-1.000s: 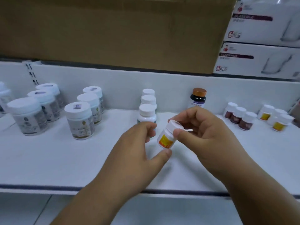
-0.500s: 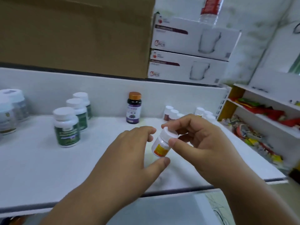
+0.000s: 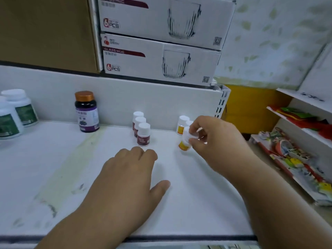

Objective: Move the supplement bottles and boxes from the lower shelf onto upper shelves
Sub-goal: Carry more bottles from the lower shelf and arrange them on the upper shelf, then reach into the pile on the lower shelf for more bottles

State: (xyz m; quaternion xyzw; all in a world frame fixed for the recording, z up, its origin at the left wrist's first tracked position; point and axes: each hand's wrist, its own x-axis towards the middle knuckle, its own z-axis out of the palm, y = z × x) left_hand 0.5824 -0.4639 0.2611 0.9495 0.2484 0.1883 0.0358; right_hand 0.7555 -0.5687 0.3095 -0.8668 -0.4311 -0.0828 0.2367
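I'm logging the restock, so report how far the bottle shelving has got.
Done: the shelf already holds green-label bottles, a dark bottle, three red-label bottles and yellow-label bottles in rows.
In hand: the right hand pinches a yellow-label bottle by its cap, beside its row. The left hand holds nothing.
Left: not visible; the lower shelf is out of view.

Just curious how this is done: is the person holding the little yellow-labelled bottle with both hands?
No, only the right hand pinches the yellow-labelled bottle by its cap, while the left hand hovers apart over the shelf.
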